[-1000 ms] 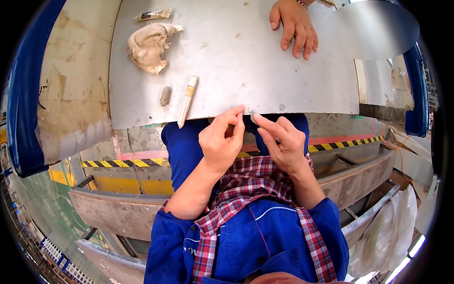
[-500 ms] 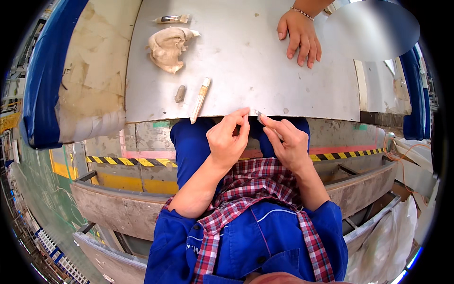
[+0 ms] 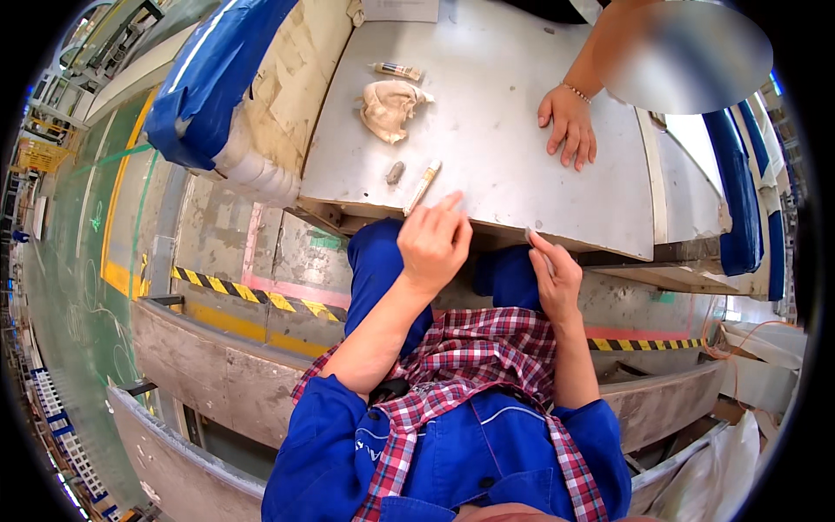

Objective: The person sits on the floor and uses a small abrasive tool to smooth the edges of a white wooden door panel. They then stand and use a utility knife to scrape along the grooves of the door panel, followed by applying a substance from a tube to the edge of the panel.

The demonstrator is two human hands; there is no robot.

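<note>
My left hand is over the near edge of the grey tabletop, its raised fingertips blurred by motion. Its fingers are partly bent, and whether anything sits between them is hidden. Beside it lies a slim white stick with yellowish markings, pen-like in shape. My right hand is just in front of the table edge, thumb and forefinger pinching a small grey piece too small to name. A grey oblong lump rests left of the white stick. Farther back are a crumpled beige cloth and a small squeeze tube.
Another person's hand, with a beaded bracelet, lies flat on the table at the far right. Blue-wrapped posts flank the table. A paper sheet is at the back. Wooden benches stand on both sides of me.
My hands have drawn apart: the left toward the white stick, the right away with the small grey piece. The view has turned, shifting the tabletop rightward. The other person's hand still rests on the table.
</note>
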